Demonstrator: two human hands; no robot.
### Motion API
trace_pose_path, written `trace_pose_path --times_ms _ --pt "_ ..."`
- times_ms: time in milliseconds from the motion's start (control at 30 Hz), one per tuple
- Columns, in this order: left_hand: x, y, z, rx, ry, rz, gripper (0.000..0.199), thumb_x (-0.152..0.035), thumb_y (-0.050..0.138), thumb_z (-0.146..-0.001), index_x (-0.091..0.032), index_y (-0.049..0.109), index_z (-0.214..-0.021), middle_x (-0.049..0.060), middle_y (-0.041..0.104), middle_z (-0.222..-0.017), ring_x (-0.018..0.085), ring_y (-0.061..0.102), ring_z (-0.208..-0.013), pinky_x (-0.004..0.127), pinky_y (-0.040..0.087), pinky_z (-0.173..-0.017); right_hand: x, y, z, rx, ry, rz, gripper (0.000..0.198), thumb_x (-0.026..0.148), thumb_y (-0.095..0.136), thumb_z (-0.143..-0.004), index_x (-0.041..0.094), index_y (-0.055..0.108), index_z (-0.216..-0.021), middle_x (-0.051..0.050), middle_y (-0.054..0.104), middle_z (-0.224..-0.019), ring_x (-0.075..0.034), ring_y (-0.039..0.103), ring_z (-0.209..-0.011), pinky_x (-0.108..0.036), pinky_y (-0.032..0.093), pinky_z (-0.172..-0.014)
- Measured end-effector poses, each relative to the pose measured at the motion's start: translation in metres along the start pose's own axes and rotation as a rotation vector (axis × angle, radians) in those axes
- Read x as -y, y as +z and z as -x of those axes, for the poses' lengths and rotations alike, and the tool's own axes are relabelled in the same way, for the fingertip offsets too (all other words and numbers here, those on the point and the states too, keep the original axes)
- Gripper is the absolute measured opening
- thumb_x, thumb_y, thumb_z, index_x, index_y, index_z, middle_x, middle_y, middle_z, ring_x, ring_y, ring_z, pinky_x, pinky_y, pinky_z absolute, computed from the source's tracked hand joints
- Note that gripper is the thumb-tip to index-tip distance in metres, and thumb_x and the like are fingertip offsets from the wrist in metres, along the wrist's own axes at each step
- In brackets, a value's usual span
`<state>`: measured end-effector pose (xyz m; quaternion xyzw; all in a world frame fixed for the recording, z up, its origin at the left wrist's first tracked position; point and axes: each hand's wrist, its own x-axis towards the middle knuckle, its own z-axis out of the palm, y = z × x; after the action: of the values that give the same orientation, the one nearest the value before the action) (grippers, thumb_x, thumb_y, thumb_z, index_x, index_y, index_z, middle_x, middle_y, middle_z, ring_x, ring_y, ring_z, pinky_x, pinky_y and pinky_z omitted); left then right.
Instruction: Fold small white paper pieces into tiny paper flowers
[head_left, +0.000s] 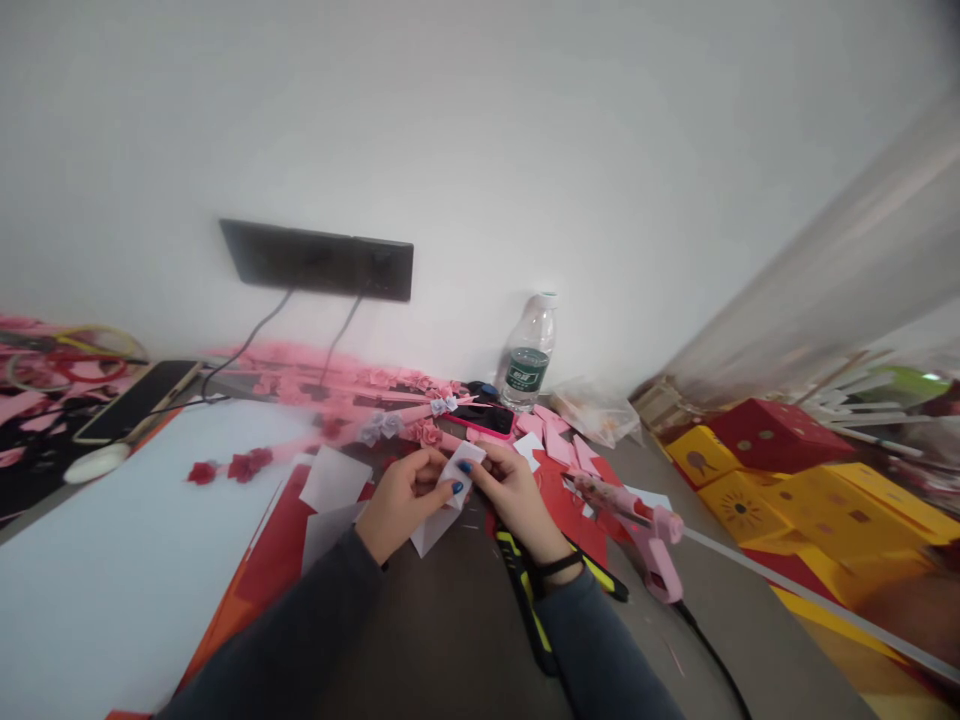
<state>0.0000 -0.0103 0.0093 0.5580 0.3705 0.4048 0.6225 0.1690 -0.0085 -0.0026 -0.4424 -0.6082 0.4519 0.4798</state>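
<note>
A small folded piece of white paper [463, 464] is pinched between both hands above the table. My left hand [401, 500] grips its left side, fingers closed, the blue thumbnail on the paper. From the right, my right hand [517, 495] holds the same paper with thumb and fingers closed. Just below them lies another white paper sheet [431, 535]. White squares [335, 478] rest left of my left hand. Under my right wrist is a black-and-yellow tool [529, 600], partly covered, its kind unclear. Pink and pale paper flowers [429, 432] lie just beyond the hands.
A pink glue gun [652, 550] with a black cord lies at right, near red paper [577, 510] and pink paper pieces [556, 443]. Behind stand a water bottle [529, 355] and a phone [484, 418]. Yellow boxes [832, 510] crowd the right; a large white sheet [135, 580] covers the left.
</note>
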Motion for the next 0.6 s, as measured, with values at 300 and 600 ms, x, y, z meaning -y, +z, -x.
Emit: trace_pose_path --times_ms 300,600 --pt "0.002 0.001 0.008 -0.103 0.222 -0.491 0.032 -0.04 0.045 -0.096 -0.019 0.049 -0.071 -0.004 0.044 -0.057 0.012 0.045 -0.052 0.024 0.028 -0.052 0.012 0.002 0.006 0.125 -0.137 0.226 0.031 0.046 0.055 -0.092 0.018 0.064 -0.083 0.001 0.051 -0.063 -0.013 0.042 -0.057 -0.024 0.034 -0.051" --pt "0.004 0.003 0.007 -0.105 0.203 -0.509 0.026 -0.039 0.042 -0.096 -0.02 0.05 -0.081 -0.003 0.048 -0.061 0.014 0.047 -0.053 0.025 0.029 -0.053 0.017 0.0 0.007 0.204 -0.106 0.137 0.038 0.053 0.046 -0.097 0.018 0.062 -0.097 -0.002 0.059 -0.079 -0.016 0.052 -0.071 -0.026 0.044 -0.062"
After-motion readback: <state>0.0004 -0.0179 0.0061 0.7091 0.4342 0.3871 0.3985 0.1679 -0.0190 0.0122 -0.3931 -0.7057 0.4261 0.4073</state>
